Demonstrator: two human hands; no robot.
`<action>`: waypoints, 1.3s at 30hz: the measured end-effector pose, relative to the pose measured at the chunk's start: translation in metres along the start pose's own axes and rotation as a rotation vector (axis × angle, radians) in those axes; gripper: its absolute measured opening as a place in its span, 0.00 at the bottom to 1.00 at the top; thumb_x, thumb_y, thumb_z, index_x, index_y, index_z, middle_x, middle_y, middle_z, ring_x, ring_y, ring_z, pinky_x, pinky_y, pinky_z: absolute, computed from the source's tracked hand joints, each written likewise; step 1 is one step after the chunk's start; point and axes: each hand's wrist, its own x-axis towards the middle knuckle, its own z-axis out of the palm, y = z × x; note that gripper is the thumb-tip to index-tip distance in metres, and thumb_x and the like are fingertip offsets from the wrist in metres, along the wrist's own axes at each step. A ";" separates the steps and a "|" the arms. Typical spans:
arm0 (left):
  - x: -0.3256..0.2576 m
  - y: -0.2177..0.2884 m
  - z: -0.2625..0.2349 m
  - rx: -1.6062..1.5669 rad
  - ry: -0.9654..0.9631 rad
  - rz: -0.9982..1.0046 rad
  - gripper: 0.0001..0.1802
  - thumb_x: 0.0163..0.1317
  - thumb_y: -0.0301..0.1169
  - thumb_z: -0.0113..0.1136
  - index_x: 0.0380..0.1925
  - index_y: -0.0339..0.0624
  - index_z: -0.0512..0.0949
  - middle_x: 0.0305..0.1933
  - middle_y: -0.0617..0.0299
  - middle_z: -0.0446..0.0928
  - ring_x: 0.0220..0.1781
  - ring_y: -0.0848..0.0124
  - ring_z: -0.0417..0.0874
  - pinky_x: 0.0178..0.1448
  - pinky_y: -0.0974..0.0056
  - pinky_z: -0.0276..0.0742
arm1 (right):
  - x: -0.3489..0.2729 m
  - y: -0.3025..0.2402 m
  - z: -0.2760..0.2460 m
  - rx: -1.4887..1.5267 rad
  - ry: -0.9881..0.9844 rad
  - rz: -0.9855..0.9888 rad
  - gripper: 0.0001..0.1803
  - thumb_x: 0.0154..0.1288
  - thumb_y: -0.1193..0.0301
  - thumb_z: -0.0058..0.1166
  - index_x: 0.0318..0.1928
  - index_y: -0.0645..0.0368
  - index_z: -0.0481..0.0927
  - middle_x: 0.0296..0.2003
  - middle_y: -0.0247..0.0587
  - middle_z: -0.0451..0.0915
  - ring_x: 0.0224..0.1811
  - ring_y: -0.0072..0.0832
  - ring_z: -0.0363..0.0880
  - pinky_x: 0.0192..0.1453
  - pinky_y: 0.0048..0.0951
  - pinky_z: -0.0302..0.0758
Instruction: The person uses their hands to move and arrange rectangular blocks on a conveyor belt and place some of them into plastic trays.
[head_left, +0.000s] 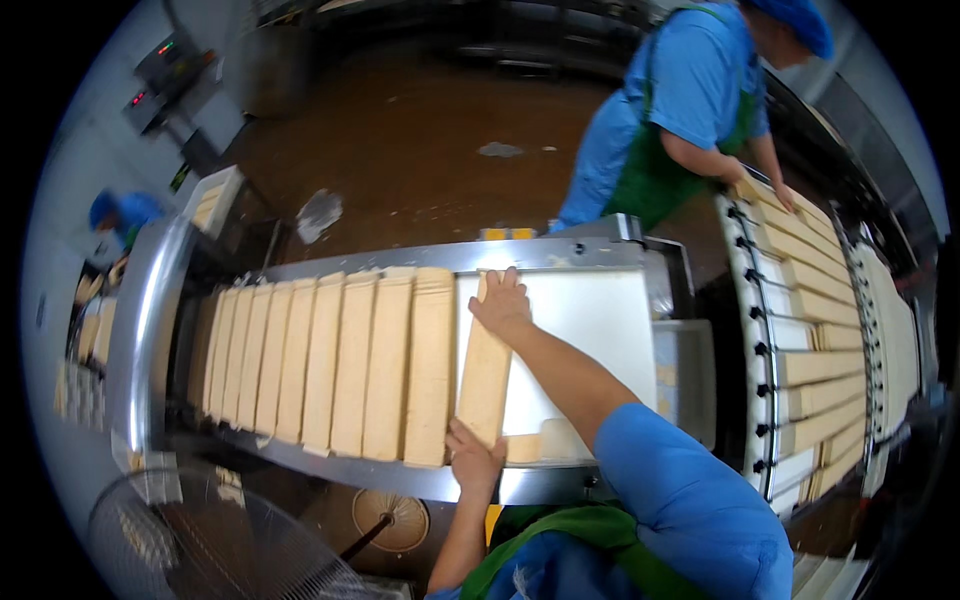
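Observation:
A long, pale tan strip (483,375), like a folded sheet of dough or bean curd, lies slightly slanted across the white belt in front of me. My right hand (503,303) grips its far end, fingers bent over the end and edge. At the near end, my left hand (474,460) has its thumb and fingers around the strip's corner. Just left of it is a row of similar strips (385,365) lying side by side, several of them overlapping. A small tan piece (523,449) rests by my left hand, next to the belt's near edge.
Metal rails (545,484) border the white belt (590,340). A grey bin (690,385) stands past its right end. A co-worker (670,110) handles strips at another conveyor (815,330) on the right. A fan (200,540) stands at lower left; another person (125,212) is far left.

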 end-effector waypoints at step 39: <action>-0.021 0.521 0.192 -0.621 -0.947 0.904 0.44 0.57 0.16 0.58 0.71 0.44 0.49 0.66 0.50 0.61 0.66 0.63 0.67 0.66 0.62 0.66 | -0.176 0.740 -0.251 0.328 0.467 0.937 0.35 0.63 0.48 0.32 0.58 0.61 0.74 0.59 0.50 0.72 0.64 0.42 0.60 0.67 0.44 0.48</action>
